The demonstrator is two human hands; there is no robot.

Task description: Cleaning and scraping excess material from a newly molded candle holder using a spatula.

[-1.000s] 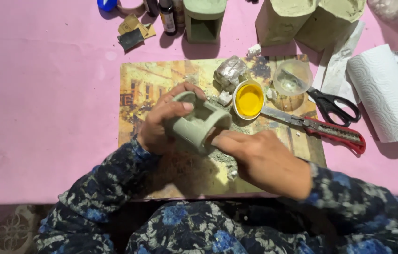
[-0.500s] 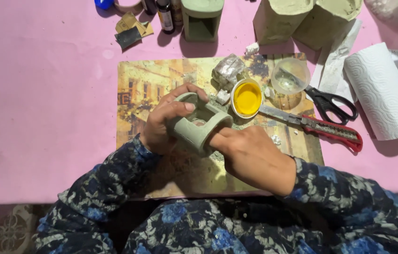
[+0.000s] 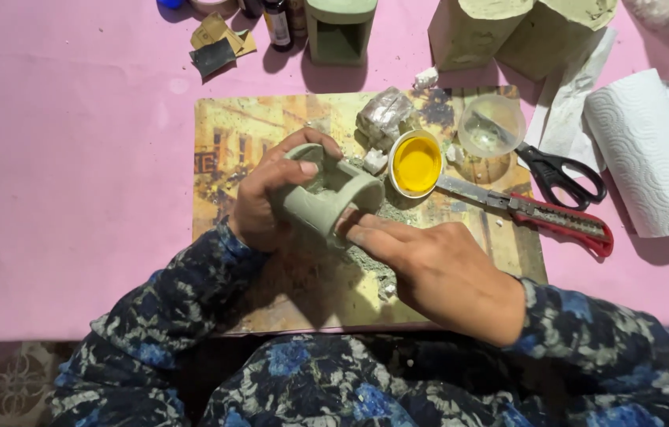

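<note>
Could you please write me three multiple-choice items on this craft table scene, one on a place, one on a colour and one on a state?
1. Where does the small round dish lie?
A. On the picture mat, just beyond the hands
B. On the paper towel roll
C. On the floor

2. What colour is the inside of that dish?
A. Blue
B. Yellow
C. Black

3. How is the green clay piece being handled?
A. It lies untouched on the cloth
B. It is gripped by the left hand while fingers of the right hand press on its lower side
C. It is clamped in the scissors

Answers:
1. A, the dish sits on the mat beside the utility knife.
2. B, its inside is bright yellow.
3. B, the left hand wraps around the piece and the right fingertips touch it.
</note>
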